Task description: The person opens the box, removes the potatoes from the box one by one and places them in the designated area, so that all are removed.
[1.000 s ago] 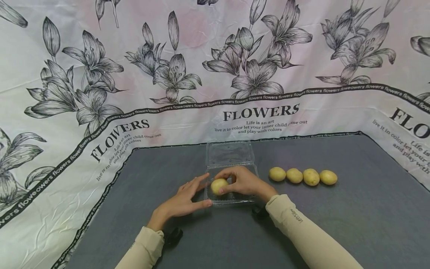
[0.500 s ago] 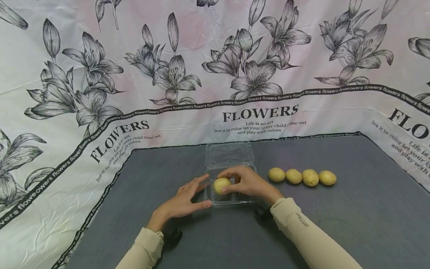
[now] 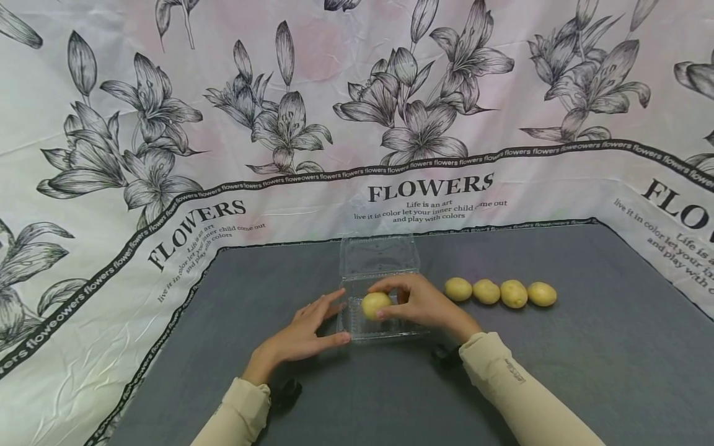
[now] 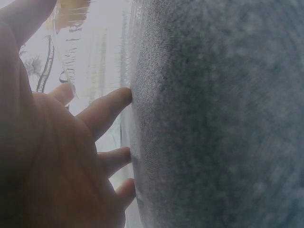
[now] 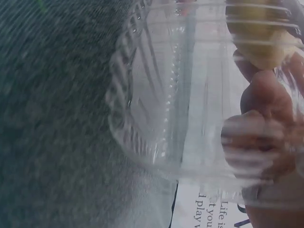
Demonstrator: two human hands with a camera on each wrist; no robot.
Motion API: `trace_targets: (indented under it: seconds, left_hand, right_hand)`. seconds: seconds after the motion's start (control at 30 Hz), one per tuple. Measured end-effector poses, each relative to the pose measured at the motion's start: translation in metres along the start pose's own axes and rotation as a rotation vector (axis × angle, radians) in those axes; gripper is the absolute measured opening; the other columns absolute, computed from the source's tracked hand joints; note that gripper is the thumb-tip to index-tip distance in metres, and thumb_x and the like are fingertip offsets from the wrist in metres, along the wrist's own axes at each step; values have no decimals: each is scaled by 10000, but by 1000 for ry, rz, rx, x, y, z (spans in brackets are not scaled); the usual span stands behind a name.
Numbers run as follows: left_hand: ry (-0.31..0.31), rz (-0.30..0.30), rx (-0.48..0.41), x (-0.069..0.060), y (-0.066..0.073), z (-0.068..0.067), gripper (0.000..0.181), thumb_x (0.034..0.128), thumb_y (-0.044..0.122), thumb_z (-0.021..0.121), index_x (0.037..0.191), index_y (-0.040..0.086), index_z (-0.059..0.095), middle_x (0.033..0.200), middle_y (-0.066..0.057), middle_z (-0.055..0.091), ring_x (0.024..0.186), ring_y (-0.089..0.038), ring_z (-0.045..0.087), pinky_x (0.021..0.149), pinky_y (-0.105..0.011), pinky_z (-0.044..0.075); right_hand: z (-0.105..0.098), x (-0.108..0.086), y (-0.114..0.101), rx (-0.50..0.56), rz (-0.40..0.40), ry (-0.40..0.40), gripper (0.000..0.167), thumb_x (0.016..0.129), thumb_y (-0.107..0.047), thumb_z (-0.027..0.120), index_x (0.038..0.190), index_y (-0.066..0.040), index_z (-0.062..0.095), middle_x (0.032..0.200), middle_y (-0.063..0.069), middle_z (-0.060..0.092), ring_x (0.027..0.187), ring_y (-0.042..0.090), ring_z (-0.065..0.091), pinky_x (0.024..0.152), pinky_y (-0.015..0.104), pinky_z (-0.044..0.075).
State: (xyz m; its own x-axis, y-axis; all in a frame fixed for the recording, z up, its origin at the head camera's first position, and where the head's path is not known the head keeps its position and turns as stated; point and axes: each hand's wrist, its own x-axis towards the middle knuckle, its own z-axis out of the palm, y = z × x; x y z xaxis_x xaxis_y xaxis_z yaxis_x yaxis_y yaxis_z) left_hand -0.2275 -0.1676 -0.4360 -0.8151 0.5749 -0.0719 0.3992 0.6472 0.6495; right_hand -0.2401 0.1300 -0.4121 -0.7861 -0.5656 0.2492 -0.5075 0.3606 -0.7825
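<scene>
My right hand [image 3: 421, 301] pinches a yellow potato [image 3: 375, 305] between thumb and fingers, over the base of a clear plastic clamshell box [image 3: 385, 336]. In the right wrist view, the potato [image 5: 254, 31] and curled fingers show through the box's ribbed clear wall [image 5: 128, 99]. My left hand [image 3: 305, 331] lies at the box's left side, fingers spread and thumb near the front left corner. The left wrist view shows the left hand's [image 4: 66, 152] spread fingers, with nothing gripped. Whether the potato touches the box floor I cannot tell.
The box's clear lid [image 3: 379, 255] stands raised behind the base. Several yellow potatoes [image 3: 486, 292] lie in a row on the grey tabletop [image 3: 558, 359], right of the box. A flower-printed cloth [image 3: 312, 210] hangs along the back and sides.
My right hand has moved a little to the right and slightly upward in the head view, carrying the potato with it. My left hand has stayed by the box.
</scene>
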Motion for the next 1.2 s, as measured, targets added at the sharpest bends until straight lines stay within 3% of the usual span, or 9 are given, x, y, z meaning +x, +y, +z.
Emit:
trace_targets:
  seconds: [0.37, 0.77, 1.2]
  left_hand:
    - [-1, -20, -11, -2, 2, 0, 919, 943, 606, 636, 1647, 360, 101, 1647, 49, 359, 1594, -240, 160, 1245, -635, 37]
    - [-2, -9, 7, 0, 0, 1, 902, 951, 599, 627, 1644, 368, 98, 1639, 70, 372, 1603, -219, 115, 1242, -645, 44]
    - [1, 0, 3, 0, 0, 2, 913, 954, 587, 631, 1650, 353, 88, 1644, 64, 360, 1601, -227, 124, 1242, -646, 40]
  right_hand:
    - [-5, -10, -1, 0, -9, 44, 450, 852, -246, 836, 1274, -144, 719, 1177, 50, 727, 536, 67, 464, 530, 258, 454]
    - [-14, -20, -4, -32, 16, 107, 476, 833, -225, 855, 1277, -122, 717, 1100, 45, 729, 607, 79, 513, 562, 243, 469]
    - [-25, -28, -1, -24, 17, 141, 471, 843, -233, 848, 1284, -138, 711, 1129, 72, 731, 605, 100, 528, 545, 265, 474]
